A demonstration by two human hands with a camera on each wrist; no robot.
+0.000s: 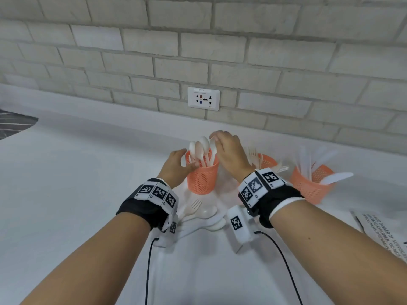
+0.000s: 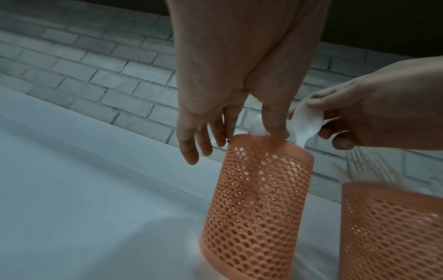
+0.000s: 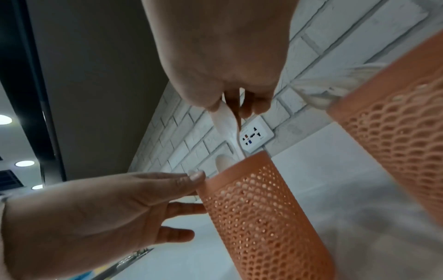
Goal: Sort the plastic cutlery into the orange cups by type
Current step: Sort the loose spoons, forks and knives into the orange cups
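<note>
Fork cup (image 1: pixel 267 161) and knife cup (image 1: pixel 312 183) right of spoon cup (image 1: pixel 203 177), loose cutlery (image 1: pixel 202 214) before it, left hand (image 1: pixel 176 164) thumb touching its rim, fingers loosely spread, right hand (image 1: pixel 229 150) pinching a spoon (image 2: pixel 305 121) above it.

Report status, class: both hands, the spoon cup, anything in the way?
Left hand steadies spoon cup. Right hand pinches spoon over its rim. Loose cutlery still unsorted; nothing blocking.

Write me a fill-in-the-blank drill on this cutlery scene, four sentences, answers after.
1. The right hand pinches a white ____ over the left cup.
2. The left hand steadies that cup with its ____ on the rim.
3. The middle cup holds ____.
4. The wall outlet sits in a ____ wall.

Answers: spoon; thumb; forks; brick
</note>
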